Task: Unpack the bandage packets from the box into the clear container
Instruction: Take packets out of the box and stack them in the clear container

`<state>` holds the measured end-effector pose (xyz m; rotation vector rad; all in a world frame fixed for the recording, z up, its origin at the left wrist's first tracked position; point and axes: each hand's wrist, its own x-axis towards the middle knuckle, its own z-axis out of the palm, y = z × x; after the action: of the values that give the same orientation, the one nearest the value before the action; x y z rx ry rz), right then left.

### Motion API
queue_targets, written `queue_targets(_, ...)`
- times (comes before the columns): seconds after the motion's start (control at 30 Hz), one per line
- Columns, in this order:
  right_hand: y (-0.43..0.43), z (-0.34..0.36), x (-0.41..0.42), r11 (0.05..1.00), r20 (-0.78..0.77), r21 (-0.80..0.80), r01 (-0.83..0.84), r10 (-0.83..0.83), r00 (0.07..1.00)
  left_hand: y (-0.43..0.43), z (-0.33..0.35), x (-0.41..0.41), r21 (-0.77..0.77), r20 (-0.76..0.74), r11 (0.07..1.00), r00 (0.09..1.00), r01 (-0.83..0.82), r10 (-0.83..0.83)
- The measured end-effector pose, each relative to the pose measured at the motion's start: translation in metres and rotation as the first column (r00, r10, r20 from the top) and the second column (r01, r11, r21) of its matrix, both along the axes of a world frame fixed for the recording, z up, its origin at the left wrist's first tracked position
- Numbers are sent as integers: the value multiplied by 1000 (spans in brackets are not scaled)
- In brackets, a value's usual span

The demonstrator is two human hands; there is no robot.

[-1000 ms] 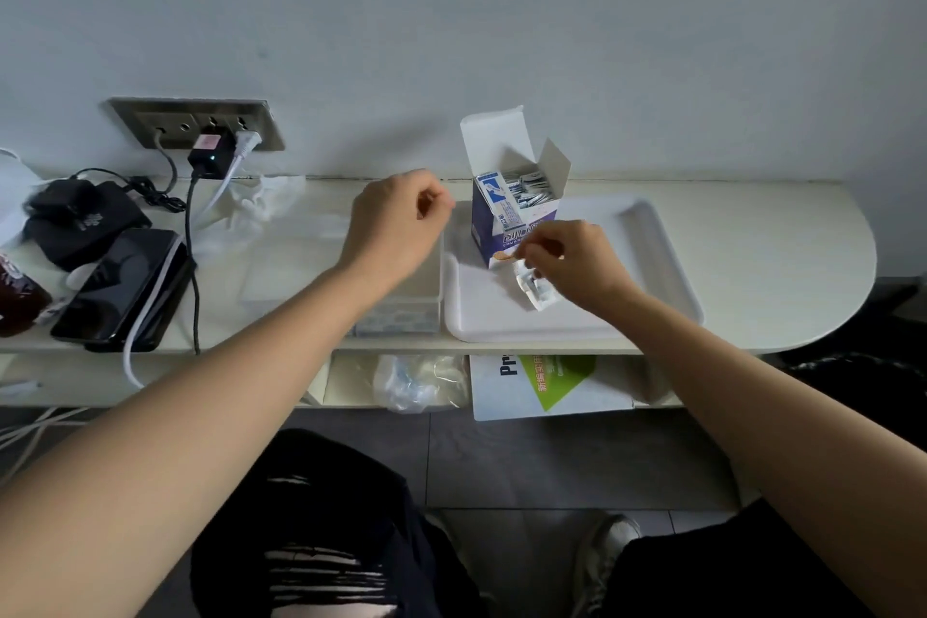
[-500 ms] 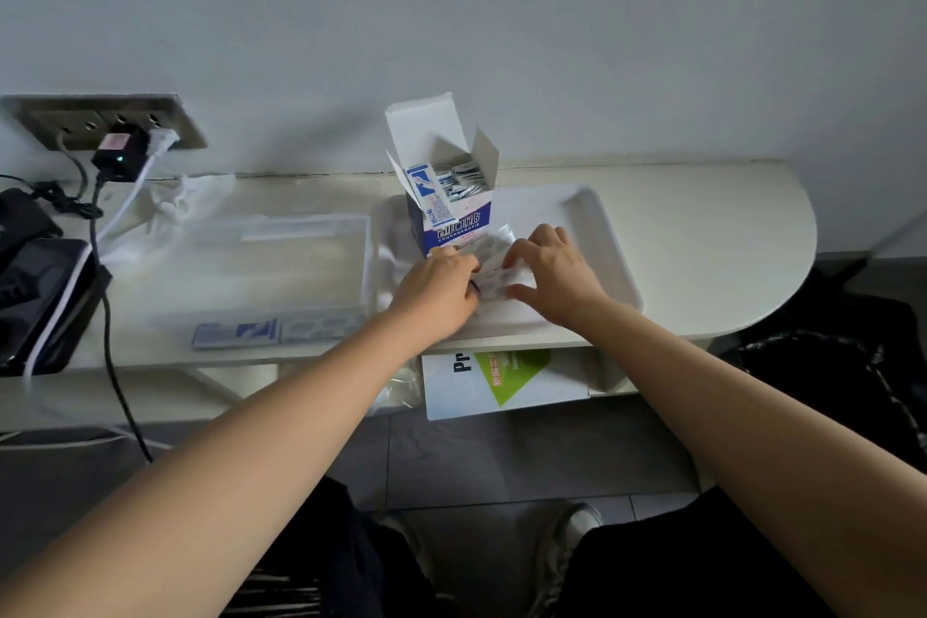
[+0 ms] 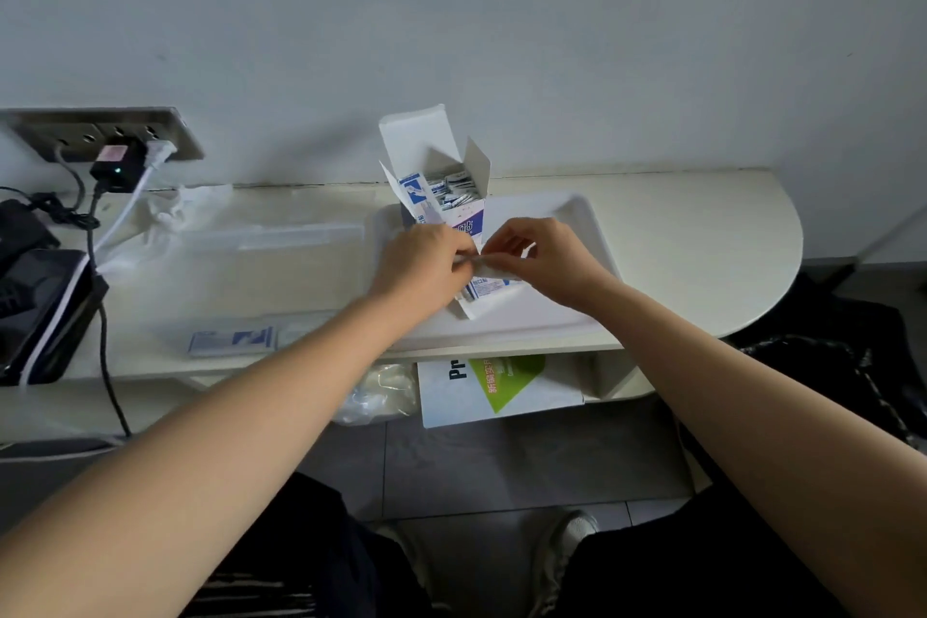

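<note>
both left hand and right hand pinch bandage packets before the box
probably light, slippery paper; best pinched mid-stack.

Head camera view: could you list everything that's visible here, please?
box: one, white-blue, open, upright on tray
packets in box: several, white-blue
packet bundle: one, white-blue, between both hands over tray
tray: one, white, on shelf
clear container: one, left of tray
loose packet: one, blue-white, container's near edge
shelf: one, cream
wall socket: one, grey, left wall
charger: one, black, plugged into socket
booklet: one, white-green, under shelf
left hand, right hand: both pinch the packet bundle
</note>
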<state>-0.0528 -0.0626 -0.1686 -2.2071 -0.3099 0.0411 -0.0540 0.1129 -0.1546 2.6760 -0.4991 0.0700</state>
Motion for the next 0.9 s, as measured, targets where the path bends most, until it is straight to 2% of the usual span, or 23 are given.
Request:
queue_targets(0.13, 23, 13, 2, 993, -17, 116, 7, -5, 1000, 42, 33, 4, -35, -38, 999, 999, 8, -10)
queue_targets(0.27, 60, 21, -3, 984, 6, 151, -94, 94, 996, 81, 44, -4, -30, -83, 998, 996, -47, 45)
queue_targets(0.37, 85, 27, -5, 971, 12, 198, -133, 133, 991, 98, 49, -11, -84, -35, 994, 997, -66, 63)
queue_targets(0.47, 101, 28, -4, 968, 15, 212, -135, 135, 991, 113, 56, -11, -76, -31, 994, 997, -79, 77)
queue_targets(0.57, 109, 21, -3, 972, -40, 211, -104, 115, 992, 138, 53, -5, -72, -121, 986, 983, -150, 140)
queue_targets(0.7, 117, 10, -7, 987, -68, 91, -134, 140, 988, 160, 34, 0, -88, -296, 970, 936, -228, 193)
queue_targets(0.8, 122, 7, -11, 985, -126, 13, -174, 174, 977, 156, 24, 3, -108, -411, 968, 897, -227, 164)
queue_targets(0.9, 124, 4, -13, 982, -136, -37, -188, 181, 974, 146, 17, 8, -61, -531, 980, 838, -188, 128)
